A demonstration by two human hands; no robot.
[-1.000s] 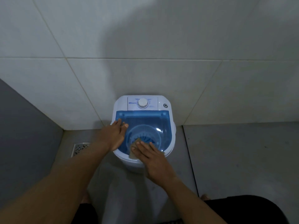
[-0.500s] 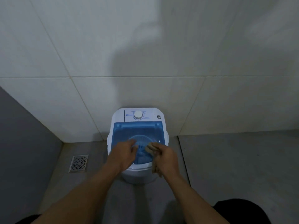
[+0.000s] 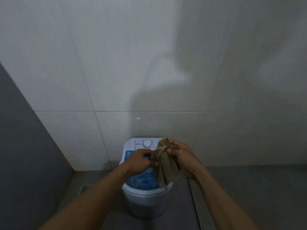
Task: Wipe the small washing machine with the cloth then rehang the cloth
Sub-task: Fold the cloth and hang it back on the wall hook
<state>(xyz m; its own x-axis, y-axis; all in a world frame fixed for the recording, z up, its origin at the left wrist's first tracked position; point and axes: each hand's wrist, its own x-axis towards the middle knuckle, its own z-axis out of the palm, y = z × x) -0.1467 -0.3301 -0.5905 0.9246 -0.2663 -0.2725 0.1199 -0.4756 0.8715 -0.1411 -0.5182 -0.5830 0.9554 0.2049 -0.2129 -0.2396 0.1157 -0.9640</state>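
A small white washing machine [image 3: 146, 201] with a blue see-through lid and a white dial stands on the floor against the tiled wall. Above its lid I hold a bunched brown cloth [image 3: 166, 165] with both hands. My right hand [image 3: 182, 158] grips the cloth's upper part. My left hand [image 3: 141, 161] pinches its left edge with closed fingers. The cloth hangs down over the lid's right side, clear of the machine. Both forearms cover part of the lid.
A white tiled wall [image 3: 149, 72] rises behind the machine. A grey wall [image 3: 25, 146] closes the left side. A metal floor drain [image 3: 83, 189] lies left of the machine, partly behind my left forearm. Grey floor tiles [image 3: 249, 188] stretch to the right.
My right hand lifted the cloth off the lid's front edge and raised it. My left hand left the machine's rim and took hold of the cloth. The view has tilted up and back.
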